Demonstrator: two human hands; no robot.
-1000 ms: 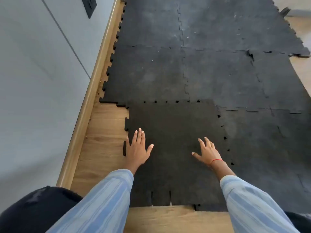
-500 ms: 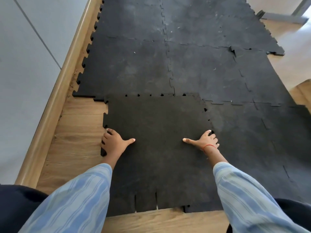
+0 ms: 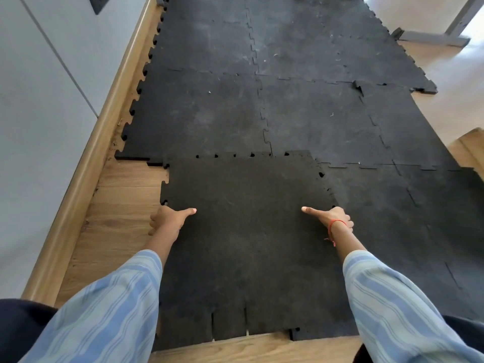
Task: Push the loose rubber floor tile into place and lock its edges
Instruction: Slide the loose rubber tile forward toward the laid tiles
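A loose black rubber floor tile (image 3: 246, 231) with jigsaw edges lies on the wooden floor in front of me. Its far edge overlaps the laid black tiles (image 3: 204, 111), with small gaps showing along that seam. Its right edge lies against the neighbouring tile (image 3: 392, 218). My left hand (image 3: 167, 218) grips the tile's left edge, fingers curled under it and thumb flat on top. My right hand (image 3: 331, 217) grips the right edge the same way, thumb pointing inward; a red thread circles that wrist.
A grey wall (image 3: 39, 127) with a wooden skirting board (image 3: 86, 166) runs along the left. Bare wooden floor (image 3: 125, 205) shows between skirting and tile. A raised tile corner (image 3: 357, 86) sits far right; a grey metal leg (image 3: 432, 39) stands beyond.
My hands went from lying flat on the tile to gripping its left and right edges, spreading apart. The view shifted a little.
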